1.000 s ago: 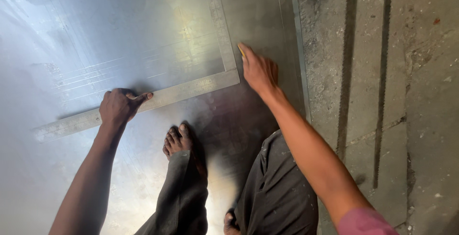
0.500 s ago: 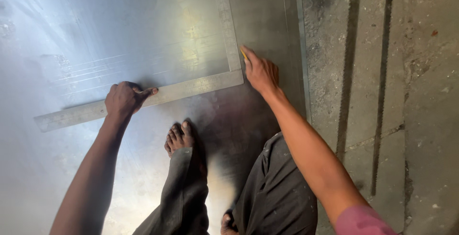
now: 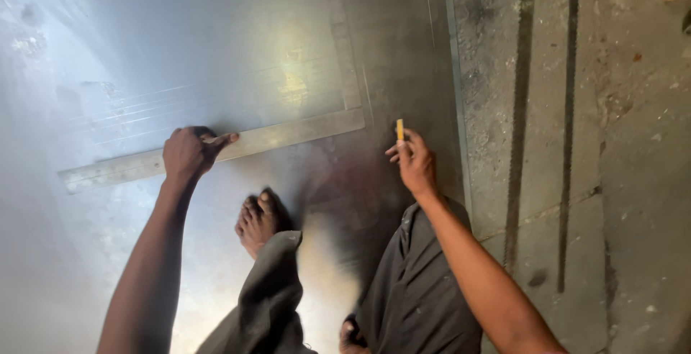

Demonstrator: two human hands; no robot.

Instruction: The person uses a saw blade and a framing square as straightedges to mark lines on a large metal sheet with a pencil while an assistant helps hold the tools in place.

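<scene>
Slippage of the metal square (image 3: 216,149) looks like the main risk: only the left hand (image 3: 186,154) pins its long arm flat on the shiny steel sheet (image 3: 144,52), and any sideways push there could skew it. That hand is curled tight over the arm, thumb stretched along it, just above the bare foot (image 3: 255,221). Right of the square's corner, the right hand (image 3: 416,165) hovers clear, fingers pinching a small yellow marker (image 3: 399,129) upright.
</scene>
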